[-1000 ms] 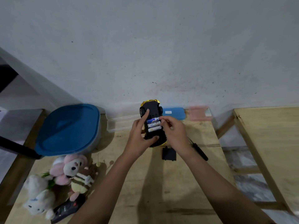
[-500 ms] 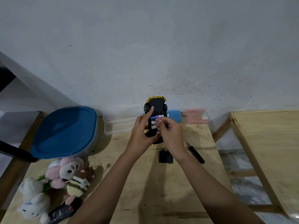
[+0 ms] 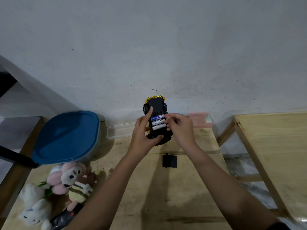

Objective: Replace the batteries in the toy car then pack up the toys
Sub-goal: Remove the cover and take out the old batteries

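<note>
Since its underside must face the person, left hand grips the toy car belly-up; right hand, fingers curled, pinches the end of the top battery; battery cover parked below that wrist, clear of work

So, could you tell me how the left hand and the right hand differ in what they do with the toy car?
The left hand grips the toy car, thumb across its near end; the right hand only reaches its side. The left hand's forefinger lies straight along the underside; the right hand's fingers curl at the batteries' right ends, though a pinch is unclear. Both are raised above the table.
</note>
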